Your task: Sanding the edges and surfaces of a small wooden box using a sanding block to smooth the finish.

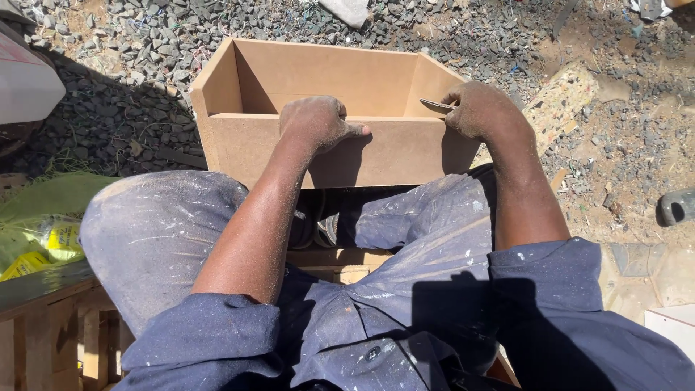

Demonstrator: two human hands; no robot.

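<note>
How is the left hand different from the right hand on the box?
The left hand is a closed fist resting on the near wall of the brown box, holding nothing that shows. The right hand sits at the box's right corner and grips a thin metal blade. Both are dusty and touch the box's top edge.

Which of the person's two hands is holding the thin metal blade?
The right hand, at the brown fibreboard box's right corner, grips the thin metal blade; the left hand rests bare on the front wall.

box (376, 148) bottom behind knees, blade (436, 106) mostly hidden
</note>
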